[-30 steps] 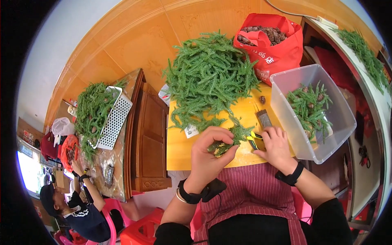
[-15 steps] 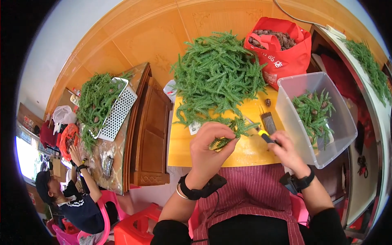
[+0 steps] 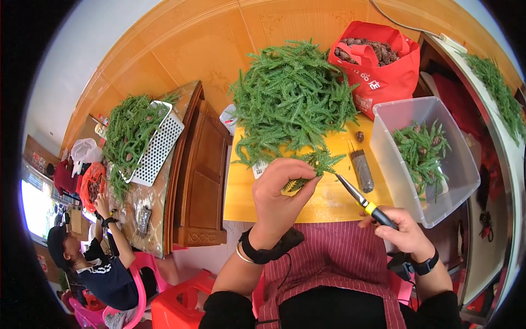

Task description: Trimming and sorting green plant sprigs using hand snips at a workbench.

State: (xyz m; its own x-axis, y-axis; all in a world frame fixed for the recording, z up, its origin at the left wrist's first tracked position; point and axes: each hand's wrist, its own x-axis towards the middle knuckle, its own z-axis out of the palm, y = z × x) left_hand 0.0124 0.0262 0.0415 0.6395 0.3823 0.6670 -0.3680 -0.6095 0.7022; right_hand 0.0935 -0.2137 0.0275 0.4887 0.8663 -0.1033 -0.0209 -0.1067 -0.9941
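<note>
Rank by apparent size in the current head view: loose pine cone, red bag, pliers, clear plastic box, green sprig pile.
Largest to smallest:
1. Green sprig pile and clear plastic box: too alike to rank
2. Red bag
3. Pliers, partly covered
4. Loose pine cone

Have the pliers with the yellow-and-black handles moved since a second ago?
Yes: against the yellow tabletop, the pliers have shifted rightward and toward the person; the right hand now holds them.
</note>
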